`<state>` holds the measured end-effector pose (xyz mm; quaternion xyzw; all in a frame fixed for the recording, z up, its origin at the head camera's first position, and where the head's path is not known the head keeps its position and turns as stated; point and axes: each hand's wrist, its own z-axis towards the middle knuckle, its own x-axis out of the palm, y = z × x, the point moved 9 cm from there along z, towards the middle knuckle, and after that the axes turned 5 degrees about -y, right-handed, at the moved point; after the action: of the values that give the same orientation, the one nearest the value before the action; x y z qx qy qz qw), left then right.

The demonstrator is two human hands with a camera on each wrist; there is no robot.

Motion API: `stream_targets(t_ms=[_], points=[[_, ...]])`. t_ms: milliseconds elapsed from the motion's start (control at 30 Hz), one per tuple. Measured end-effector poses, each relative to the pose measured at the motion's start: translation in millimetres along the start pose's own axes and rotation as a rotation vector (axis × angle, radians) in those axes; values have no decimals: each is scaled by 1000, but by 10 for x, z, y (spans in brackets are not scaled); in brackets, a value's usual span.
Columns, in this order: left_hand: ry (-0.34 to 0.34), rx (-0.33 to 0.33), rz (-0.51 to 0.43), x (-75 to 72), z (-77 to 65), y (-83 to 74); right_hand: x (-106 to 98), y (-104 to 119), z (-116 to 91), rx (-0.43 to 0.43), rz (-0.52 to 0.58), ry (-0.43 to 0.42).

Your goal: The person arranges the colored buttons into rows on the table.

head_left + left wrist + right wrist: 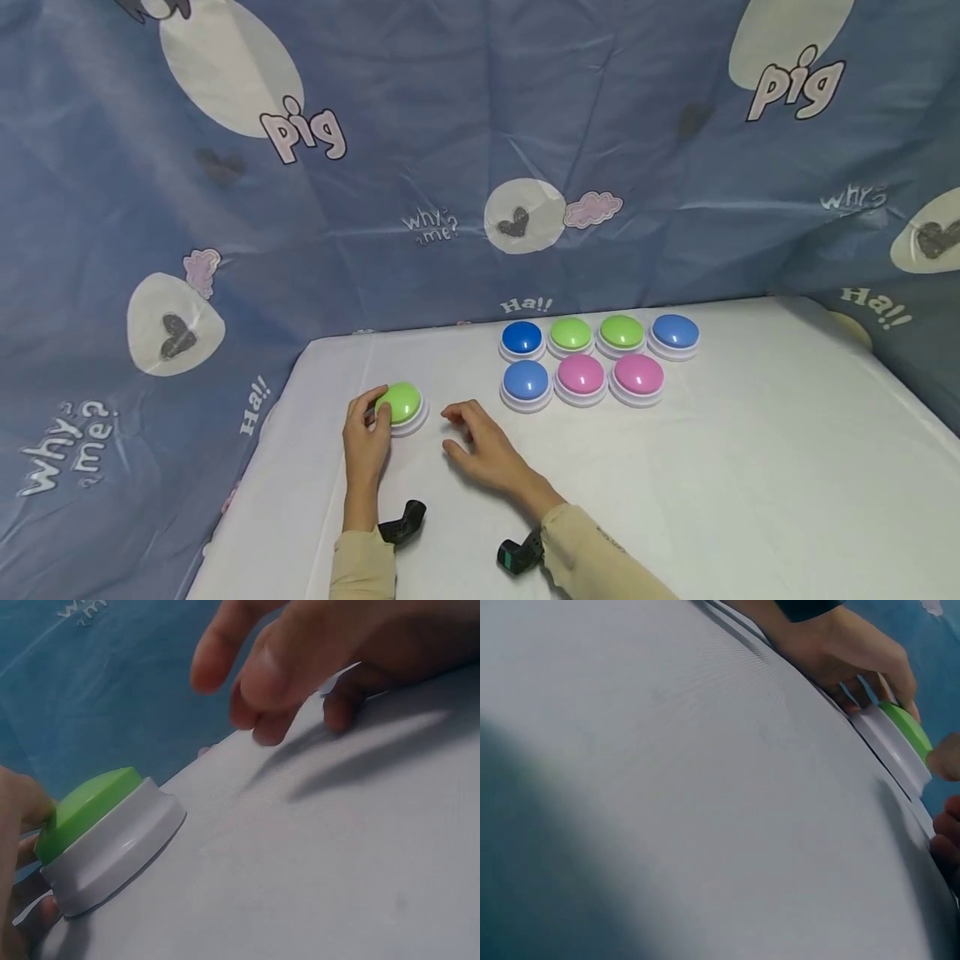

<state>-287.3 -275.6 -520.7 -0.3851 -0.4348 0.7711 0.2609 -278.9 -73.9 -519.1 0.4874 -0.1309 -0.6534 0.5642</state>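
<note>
A push button (401, 402) with a green dome and a white round base stands on the left part of the white table. My left hand (367, 429) grips it from its left side, thumb at the near edge and fingers at the far edge. In the left wrist view, the base of the green button (112, 851) sits flat on the cloth. To the right of it, my right hand (486, 450) hovers with loosely bent fingers and holds nothing. A gap of table lies between that hand and the button in the head view.
Right of the hands, several more buttons stand in two rows: a dark blue one (522, 338), green ones (572, 334), lighter blue ones (675, 332) and pink ones (581, 375). A printed blue curtain (420, 275) hangs behind the white table (720, 483).
</note>
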Motion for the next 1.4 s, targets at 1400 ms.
stream_targets(t_ms=[1400], points=[[378, 65, 93, 144, -77, 20, 232, -37, 225, 48, -150, 87]])
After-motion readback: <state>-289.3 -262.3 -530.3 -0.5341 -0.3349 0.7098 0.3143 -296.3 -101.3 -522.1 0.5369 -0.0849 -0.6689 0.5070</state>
